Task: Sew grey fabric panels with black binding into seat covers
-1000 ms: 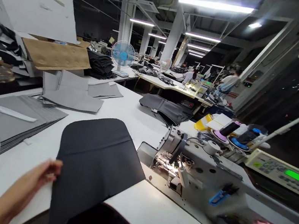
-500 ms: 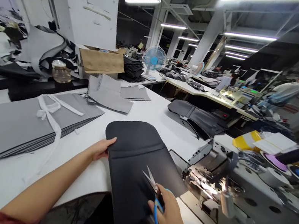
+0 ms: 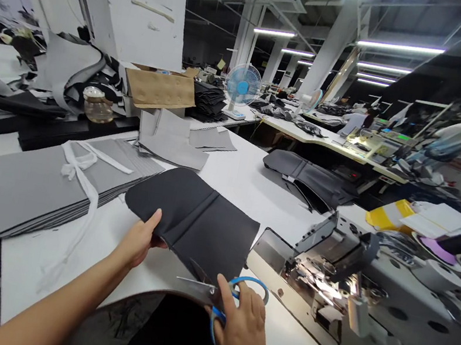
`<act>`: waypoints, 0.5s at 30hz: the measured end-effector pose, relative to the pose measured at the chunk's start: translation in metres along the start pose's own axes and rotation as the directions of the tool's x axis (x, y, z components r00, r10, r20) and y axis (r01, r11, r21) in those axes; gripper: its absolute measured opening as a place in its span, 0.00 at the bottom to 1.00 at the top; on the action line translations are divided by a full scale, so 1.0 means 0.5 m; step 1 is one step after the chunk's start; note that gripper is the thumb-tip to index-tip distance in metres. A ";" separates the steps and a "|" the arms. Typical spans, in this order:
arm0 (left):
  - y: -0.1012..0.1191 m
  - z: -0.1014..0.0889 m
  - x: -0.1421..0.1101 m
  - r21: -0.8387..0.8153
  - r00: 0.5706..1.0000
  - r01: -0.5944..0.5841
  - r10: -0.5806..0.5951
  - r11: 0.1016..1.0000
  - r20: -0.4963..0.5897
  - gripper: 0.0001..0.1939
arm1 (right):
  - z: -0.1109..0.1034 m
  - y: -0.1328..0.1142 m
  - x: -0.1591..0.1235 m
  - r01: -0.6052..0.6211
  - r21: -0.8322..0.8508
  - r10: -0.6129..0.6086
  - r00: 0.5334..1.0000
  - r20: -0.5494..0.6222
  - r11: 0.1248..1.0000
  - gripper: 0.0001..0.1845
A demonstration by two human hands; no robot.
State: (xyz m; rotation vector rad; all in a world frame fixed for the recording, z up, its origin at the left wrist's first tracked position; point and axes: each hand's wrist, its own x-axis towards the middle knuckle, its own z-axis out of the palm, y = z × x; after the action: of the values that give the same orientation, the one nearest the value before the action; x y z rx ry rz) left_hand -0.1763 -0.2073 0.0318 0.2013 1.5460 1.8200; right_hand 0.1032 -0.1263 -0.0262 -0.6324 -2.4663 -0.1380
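My left hand (image 3: 138, 239) pinches the near edge of a black fabric panel (image 3: 191, 219) with a stitched seam, lifting it off the white table (image 3: 155, 242). My right hand (image 3: 241, 335) grips blue-handled scissors (image 3: 226, 297) by the loops. Their steel blades point left and lie at the panel's lower edge. The panel hides part of the blades, so I cannot tell whether they are cutting it.
An industrial sewing machine (image 3: 328, 273) stands at the right of the table. At the left lies a stack of grey panels (image 3: 31, 191) tied with white strip. Further back are grey fabric pieces (image 3: 173, 144), a dark panel (image 3: 305, 177) and a blue fan (image 3: 242, 86).
The black panel has risen off the table and bends along its seam. My left hand now pinches it. The scissors have swung from pointing up-left to pointing left, at the panel's lower edge.
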 end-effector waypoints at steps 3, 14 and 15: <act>0.004 0.006 -0.008 -0.006 1.000 -0.004 0.004 1.000 -0.015 0.35 | 0.003 0.010 0.000 0.046 0.030 -0.046 0.999 -0.014 0.998 0.22; -0.002 0.028 -0.036 -0.058 0.998 -0.026 0.023 0.998 -0.054 0.26 | -0.022 0.015 -0.002 0.003 0.072 -0.005 1.000 0.021 0.997 0.21; -0.004 0.031 -0.040 -0.057 0.998 -0.025 0.021 0.998 -0.065 0.26 | -0.024 0.014 0.000 -0.009 0.066 0.008 1.000 0.022 0.998 0.22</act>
State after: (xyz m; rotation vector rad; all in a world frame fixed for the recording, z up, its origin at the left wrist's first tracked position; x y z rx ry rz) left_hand -0.1524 -0.2072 0.0406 0.1350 1.5388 1.9037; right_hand 0.1128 -0.1232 -0.0166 -0.6190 -2.4776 -0.0468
